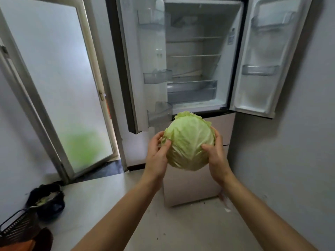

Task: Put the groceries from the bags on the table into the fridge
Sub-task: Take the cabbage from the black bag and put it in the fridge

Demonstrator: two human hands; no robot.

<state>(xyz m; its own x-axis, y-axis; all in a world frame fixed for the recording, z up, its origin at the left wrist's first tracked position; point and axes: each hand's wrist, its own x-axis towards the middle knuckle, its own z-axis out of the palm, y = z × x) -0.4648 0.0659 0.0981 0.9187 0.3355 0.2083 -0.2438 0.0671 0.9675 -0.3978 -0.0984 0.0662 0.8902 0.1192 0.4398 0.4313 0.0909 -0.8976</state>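
A pale green cabbage (189, 142) is held up in front of me between both hands. My left hand (156, 153) grips its left side, thumb on the front leaves. My right hand (215, 154) cups its right side, thumb pressed on the front. Straight ahead stands the fridge (195, 57) with both upper doors swung wide. Its glass shelves look bare, and a clear drawer (192, 91) sits at the bottom of the compartment. The cabbage hangs just below and in front of the open compartment.
The left fridge door (145, 69) and the right fridge door (262, 57) carry clear bins. A frosted glass door (59, 84) stands at the left. A black bag (47, 200) with scraps and a dark basket (16, 227) lie on the floor at lower left. A grey wall (293, 160) is on the right.
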